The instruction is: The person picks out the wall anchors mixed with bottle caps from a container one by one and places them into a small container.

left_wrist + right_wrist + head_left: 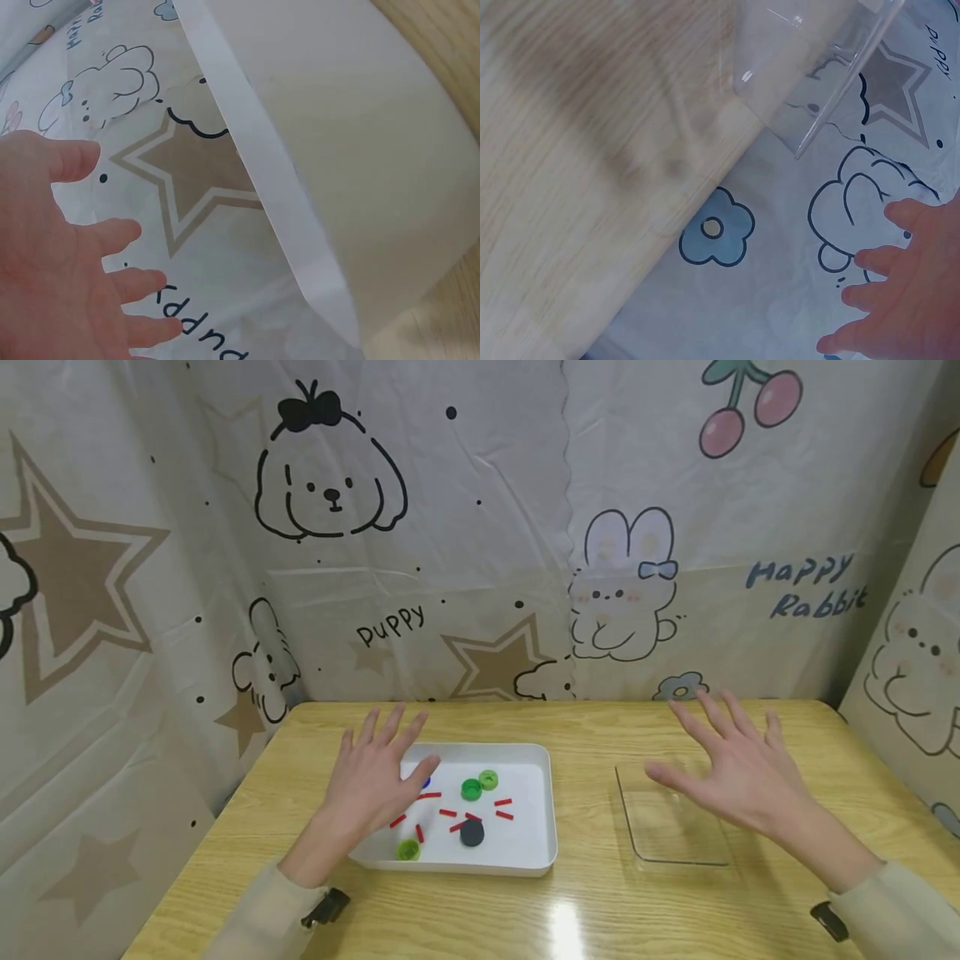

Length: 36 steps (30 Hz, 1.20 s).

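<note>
My left hand (371,781) hovers over the left side of a white tray (525,856), fingers spread and holding nothing. Inside the tray lie several short red sticks (503,802), a dark round disc (472,833), a green cap (471,789), a light green cap (489,779) and a yellow-green cap (408,850). A bit of something blue (427,782) shows beside my left thumb. On the right, my right hand (738,772) is raised over a clear box (660,835), fingers apart with nothing in them. It hides part of the box's far right side.
Both containers stand on a wood-grain table (480,910), the tray left of the box. A printed curtain (480,527) with cartoon animals and stars hangs behind the table and along its sides. Dark wrist straps (326,907) sit at both sleeves.
</note>
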{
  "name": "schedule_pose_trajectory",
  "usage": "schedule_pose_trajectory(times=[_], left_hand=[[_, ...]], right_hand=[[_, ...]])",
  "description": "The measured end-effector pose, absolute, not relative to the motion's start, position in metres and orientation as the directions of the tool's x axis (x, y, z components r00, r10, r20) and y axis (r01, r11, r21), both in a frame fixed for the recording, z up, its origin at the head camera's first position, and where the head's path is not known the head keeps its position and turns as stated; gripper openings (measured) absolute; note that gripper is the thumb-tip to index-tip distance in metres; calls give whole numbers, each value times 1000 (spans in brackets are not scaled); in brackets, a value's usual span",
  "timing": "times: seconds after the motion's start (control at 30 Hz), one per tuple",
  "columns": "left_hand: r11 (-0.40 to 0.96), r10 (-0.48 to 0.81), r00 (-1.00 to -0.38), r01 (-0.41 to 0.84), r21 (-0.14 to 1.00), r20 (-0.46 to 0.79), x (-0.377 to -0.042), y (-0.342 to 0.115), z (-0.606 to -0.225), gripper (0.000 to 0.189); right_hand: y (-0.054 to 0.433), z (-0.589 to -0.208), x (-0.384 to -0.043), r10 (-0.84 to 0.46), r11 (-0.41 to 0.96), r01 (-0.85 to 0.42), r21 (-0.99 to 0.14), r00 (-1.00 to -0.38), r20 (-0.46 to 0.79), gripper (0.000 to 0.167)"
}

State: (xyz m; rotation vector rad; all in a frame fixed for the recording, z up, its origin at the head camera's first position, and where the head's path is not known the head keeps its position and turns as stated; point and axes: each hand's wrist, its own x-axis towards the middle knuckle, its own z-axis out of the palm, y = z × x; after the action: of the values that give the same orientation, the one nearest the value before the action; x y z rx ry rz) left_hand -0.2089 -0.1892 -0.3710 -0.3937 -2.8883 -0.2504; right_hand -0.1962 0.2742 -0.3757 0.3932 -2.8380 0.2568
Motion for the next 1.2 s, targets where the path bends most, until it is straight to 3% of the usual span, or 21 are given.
schedule_pose_trajectory(times=[0.73,1.03,1.2], left_hand=[[944,249,-945,286,166,212,-191,-214,-376,68],[920,281,-938,324,223,204,-188,-235,-378,66],[885,290,-948,318,340,132,-192,-248,-380,73]], right_hand=[[267,-379,-159,-282,927,-330,-180,-927,249,97],[248,-377,-151,-324,905,-394,-158,-882,342,92],[232,-370,-148,-335,885,-411,-219,-889,314,88]])
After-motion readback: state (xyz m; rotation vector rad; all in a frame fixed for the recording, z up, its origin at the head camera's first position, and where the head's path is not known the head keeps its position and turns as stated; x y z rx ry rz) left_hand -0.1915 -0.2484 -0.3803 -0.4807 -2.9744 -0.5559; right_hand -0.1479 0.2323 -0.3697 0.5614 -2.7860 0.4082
